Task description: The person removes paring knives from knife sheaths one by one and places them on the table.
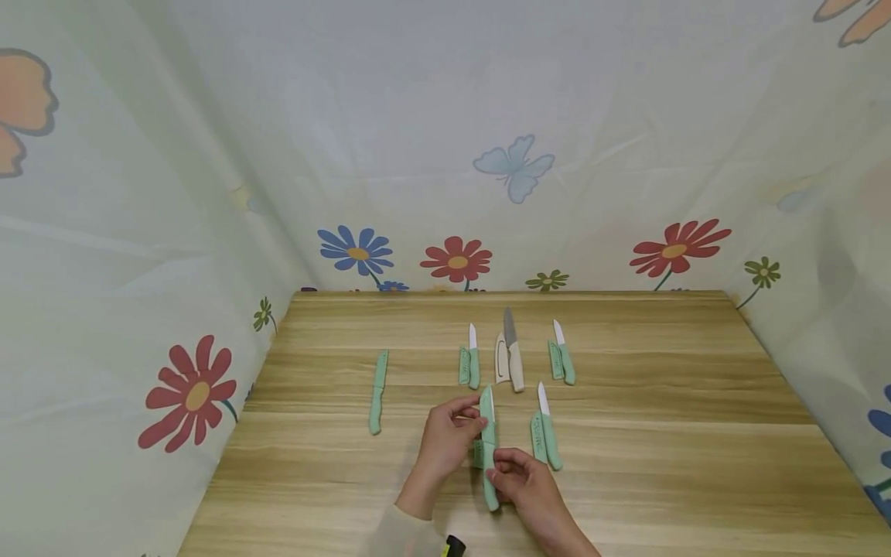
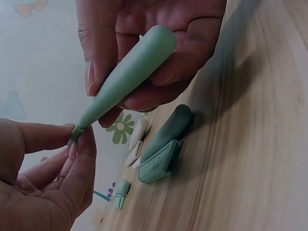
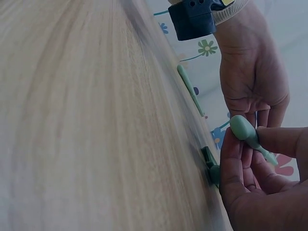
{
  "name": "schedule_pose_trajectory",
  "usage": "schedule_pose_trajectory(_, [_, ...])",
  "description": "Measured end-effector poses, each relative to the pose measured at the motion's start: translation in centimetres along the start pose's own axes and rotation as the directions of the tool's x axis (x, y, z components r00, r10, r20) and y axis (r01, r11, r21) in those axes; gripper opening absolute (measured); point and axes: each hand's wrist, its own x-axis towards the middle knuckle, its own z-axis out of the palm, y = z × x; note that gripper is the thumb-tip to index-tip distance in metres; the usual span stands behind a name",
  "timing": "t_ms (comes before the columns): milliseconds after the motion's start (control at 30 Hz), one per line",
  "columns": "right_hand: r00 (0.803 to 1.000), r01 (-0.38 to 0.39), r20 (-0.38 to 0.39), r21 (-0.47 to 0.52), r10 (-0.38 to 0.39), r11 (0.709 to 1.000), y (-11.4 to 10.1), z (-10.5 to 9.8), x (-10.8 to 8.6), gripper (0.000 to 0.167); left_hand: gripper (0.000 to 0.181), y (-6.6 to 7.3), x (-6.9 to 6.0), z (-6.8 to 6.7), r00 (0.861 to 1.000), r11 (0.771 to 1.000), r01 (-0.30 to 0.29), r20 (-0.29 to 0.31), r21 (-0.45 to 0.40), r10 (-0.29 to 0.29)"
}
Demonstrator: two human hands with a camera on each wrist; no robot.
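Note:
In the head view both hands hold a green knife (image 1: 490,487) with a green sheath (image 1: 486,414) over its blade, raised above the table. My left hand (image 1: 445,437) pinches the sheath between thumb and fingers. My right hand (image 1: 532,491) grips the handle, whose rounded end (image 2: 159,41) faces the left wrist camera. Just behind it a white blade edge (image 1: 492,401) and part of another green sheath (image 1: 477,455) show; the held knife hides the rest. To the right lies a green knife (image 1: 550,441) with a white blade, its sheath (image 1: 538,438) alongside.
Farther back on the wooden table (image 1: 661,433) lie two green knives (image 1: 474,367) with sheaths beside them. Between them is a cream knife (image 1: 516,367) with a grey blade and a cream sheath (image 1: 501,360). A sheathed green knife (image 1: 378,394) lies at left. Flower-printed cloth surrounds the table.

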Motion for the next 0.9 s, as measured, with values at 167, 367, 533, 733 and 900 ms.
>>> schedule_pose_trajectory(167, [1.0,0.007,0.019,-0.009,-0.007,1.0,-0.22,-0.13,-0.15,0.04,0.037,0.06,-0.06,0.11,1.0,1.0,0.005,0.0,-0.012,-0.005])
schedule_pose_trajectory(367, [0.999,0.023,0.029,-0.012,-0.022,1.0,-0.61,-0.13,-0.43,0.039,0.037,0.21,-0.06,0.06,1.0,1.0,0.013,-0.001,-0.02,-0.013])
schedule_pose_trajectory(533, [0.999,0.035,0.038,-0.016,-0.035,0.999,-0.56,-0.22,-0.4,0.04,0.037,0.43,-0.19,-0.03,1.0,0.999,0.007,-0.004,-0.035,-0.007])
schedule_pose_trajectory(733, [0.998,0.039,0.04,-0.025,-0.038,0.999,-0.63,-0.26,-0.43,0.04,0.037,0.55,-0.26,-0.05,1.0,0.999,0.011,-0.013,-0.041,-0.011])
schedule_pose_trajectory(900, [0.998,0.038,0.041,-0.035,-0.036,0.999,-0.68,-0.29,-0.51,0.04,0.037,0.41,-0.22,0.0,1.0,0.999,0.003,-0.017,-0.041,-0.004])
